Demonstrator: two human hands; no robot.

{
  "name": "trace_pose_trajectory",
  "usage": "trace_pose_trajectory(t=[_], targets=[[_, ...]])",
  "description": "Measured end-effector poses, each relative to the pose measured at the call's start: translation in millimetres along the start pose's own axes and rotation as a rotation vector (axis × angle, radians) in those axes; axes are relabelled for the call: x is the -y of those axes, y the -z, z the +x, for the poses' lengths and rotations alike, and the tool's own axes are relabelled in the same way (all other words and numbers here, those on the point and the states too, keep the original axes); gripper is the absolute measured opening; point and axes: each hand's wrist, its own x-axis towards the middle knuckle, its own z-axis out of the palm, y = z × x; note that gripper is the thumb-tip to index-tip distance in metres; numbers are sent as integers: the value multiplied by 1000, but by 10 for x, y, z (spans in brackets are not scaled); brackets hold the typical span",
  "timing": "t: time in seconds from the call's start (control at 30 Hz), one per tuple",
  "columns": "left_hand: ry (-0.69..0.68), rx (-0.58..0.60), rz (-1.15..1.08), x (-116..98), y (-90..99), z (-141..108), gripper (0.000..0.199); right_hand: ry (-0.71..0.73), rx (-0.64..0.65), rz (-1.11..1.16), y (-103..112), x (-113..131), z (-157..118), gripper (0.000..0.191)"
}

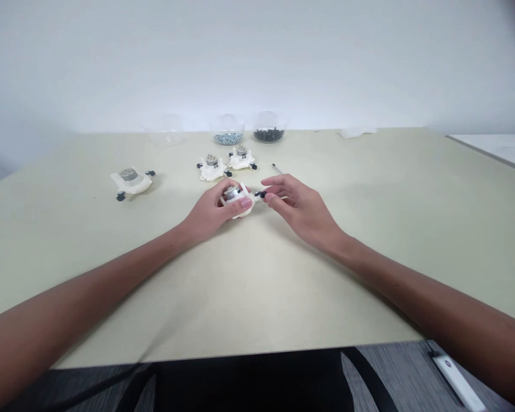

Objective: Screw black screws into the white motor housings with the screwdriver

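Observation:
My left hand (212,210) is wrapped round a white plastic part with a silver motor (232,193), its thumb lying across the front. At the right end of that part, my right hand (298,206) pinches a small black piece (261,194) between thumb and fingers. The black piece meets the tip of the white part. Just behind my hands stand two similar white motor assemblies (213,167) (241,157) with black pieces at their corners. Another such assembly (131,182) sits to the left.
At the back are a bowl of silver screws (228,138), a bowl of black pieces (269,134), a clear bowl (169,136) and a white item (357,132). A screwdriver (277,168) lies behind my right hand. A power strip (457,382) is below the table.

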Motion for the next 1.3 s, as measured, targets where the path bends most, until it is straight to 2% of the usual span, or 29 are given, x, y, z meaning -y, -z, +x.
trace_pose_trajectory(t=[0.2, 0.37, 0.47, 0.57, 0.67, 0.77, 0.83, 0.9, 1.0, 1.1, 1.2, 1.23, 1.3], targets=[[5, 28, -43, -2, -8, 3, 40, 10, 26, -23, 8, -10, -6, 24], [7, -30, 126, -53, -29, -30, 44, 127, -13, -141, 55, -6, 28, 22], [-1, -39, 303, -67, -49, -43, 49, 209, -41, -364, 179, 5, 73, 21], [-44, -29, 419, -47, -64, -38, 51, 233, -40, -767, 375, -19, 72, 27], [-80, -8, 487, -19, -70, -31, 53, 116, 42, -1055, 571, -95, 25, 42], [-114, 7, 519, -5, -71, -35, 54, -157, 263, -1011, 685, -172, 9, 42], [-143, 13, 529, 0, -73, -41, 53, -229, 330, -933, 708, -190, 38, 32], [-154, 23, 549, 7, -74, -46, 50, -187, 245, -888, 713, -165, 86, 21], [-133, 40, 571, 14, -74, -49, 46, -117, -14, -786, 738, -39, 153, 13], [-114, 42, 550, 12, -74, -51, 47, -39, -275, -589, 790, 163, 198, 19], [-93, 41, 524, 7, -75, -56, 48, 155, -525, -352, 820, 376, 261, 24], [-91, 42, 519, 7, -75, -57, 48, 218, -578, -247, 817, 442, 296, 22], [-100, 51, 515, 8, -74, -59, 48, 276, -590, 9, 782, 569, 391, 15]])
